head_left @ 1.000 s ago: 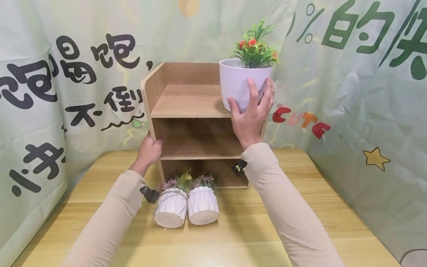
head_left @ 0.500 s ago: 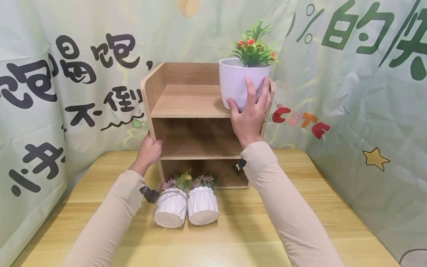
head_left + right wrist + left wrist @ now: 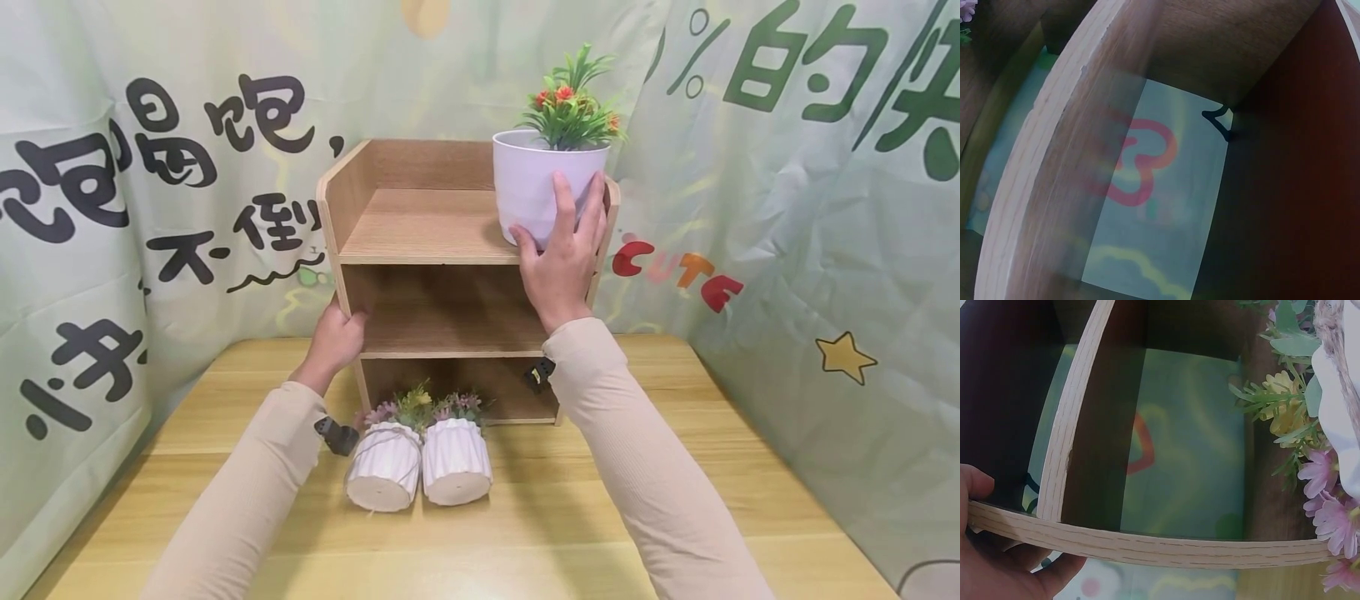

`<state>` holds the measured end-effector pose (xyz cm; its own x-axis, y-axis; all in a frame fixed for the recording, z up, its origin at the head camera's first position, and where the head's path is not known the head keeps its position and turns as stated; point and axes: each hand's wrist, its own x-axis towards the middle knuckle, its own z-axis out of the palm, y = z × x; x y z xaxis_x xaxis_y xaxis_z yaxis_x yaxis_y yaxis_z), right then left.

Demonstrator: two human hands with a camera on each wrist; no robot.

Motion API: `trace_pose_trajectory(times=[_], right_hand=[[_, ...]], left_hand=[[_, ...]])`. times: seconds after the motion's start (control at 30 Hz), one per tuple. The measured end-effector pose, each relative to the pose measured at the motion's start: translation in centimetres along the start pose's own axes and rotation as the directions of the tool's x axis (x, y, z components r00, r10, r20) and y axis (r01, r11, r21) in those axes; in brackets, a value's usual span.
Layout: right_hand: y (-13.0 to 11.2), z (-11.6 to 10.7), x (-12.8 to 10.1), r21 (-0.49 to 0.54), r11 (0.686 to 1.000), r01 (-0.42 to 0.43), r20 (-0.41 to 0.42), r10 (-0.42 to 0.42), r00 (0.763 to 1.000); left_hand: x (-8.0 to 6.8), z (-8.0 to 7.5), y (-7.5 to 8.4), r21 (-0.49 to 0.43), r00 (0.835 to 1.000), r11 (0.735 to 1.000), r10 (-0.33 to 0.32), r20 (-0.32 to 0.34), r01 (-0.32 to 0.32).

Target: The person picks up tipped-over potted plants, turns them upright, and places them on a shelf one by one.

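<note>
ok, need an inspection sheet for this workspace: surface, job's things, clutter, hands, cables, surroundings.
Surface: light wooden table, bare at the front.
Job's things: white round plastic pot with an orange-flowered green plant, upright at the right end of the top tier of the three-tier wooden shelf.
Clutter: two white ribbed pots with small flowers, lying on their sides before the shelf.
Hands: right hand holds the white pot; left hand grips the shelf's left side panel.
Cables: nothing seen.
Surroundings: green printed cloth backdrop on three sides.
</note>
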<state>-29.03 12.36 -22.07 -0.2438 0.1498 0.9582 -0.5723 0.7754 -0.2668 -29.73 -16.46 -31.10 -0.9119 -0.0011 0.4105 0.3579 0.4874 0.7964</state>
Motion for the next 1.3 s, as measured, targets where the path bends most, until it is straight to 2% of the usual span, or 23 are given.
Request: trace_pose_trajectory(times=[0.2, 0.97, 1.3], right_hand=[[0.1, -0.1, -0.1, 0.008, 1.0, 0.01, 0.011, -0.01, 1.0], [0.6, -0.6, -1.2, 0.112, 0.986, 0.127, -0.103, -0.115, 0.988], [0.1, -1.3, -2.0, 0.164, 0.979, 0.121, -0.092, -0.107, 0.99]], left_hand=[[0.0, 0.0, 0.1, -0.002, 1.0, 1.0, -0.005, 0.007, 0.005], [-0.1, 0.0, 0.2, 0.014, 1.0, 1.0, -0.009, 0.001, 0.009], [0.0, 0.1, 0.1, 0.004, 1.0, 1.0, 0.001, -0.001, -0.001]])
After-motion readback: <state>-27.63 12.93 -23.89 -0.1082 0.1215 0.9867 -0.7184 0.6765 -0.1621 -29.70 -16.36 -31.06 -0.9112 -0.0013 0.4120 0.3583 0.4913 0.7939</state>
